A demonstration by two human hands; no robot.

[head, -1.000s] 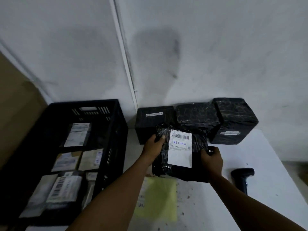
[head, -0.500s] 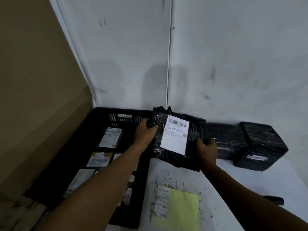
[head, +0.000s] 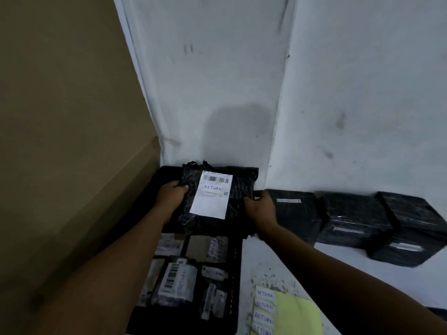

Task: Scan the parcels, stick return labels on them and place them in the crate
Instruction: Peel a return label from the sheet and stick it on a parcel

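A black plastic-wrapped parcel (head: 238, 198) with a white label reading RETURN (head: 212, 194) hangs over the far end of the black crate (head: 235, 286). My left hand (head: 170, 195) grips its left edge and my right hand (head: 261, 207) grips its right edge. Several labelled parcels (head: 176, 281) lie inside the crate below. Three black wrapped parcels (head: 355, 221) stand in a row against the wall on the white table (head: 302, 267) to the right. A yellow sheet (head: 297, 315) with a column of RETURN stickers (head: 264, 308) lies at the table's near edge.
A tall brown cardboard panel (head: 72, 141) stands close along the crate's left side. White walls meet in a corner just behind the crate. A dark object, partly cut off, shows at the right edge (head: 439, 313) of the table.
Both hands have carried the labelled parcel left from the table to above the crate's far end. The view has swung left, so the scanner has mostly left the frame.
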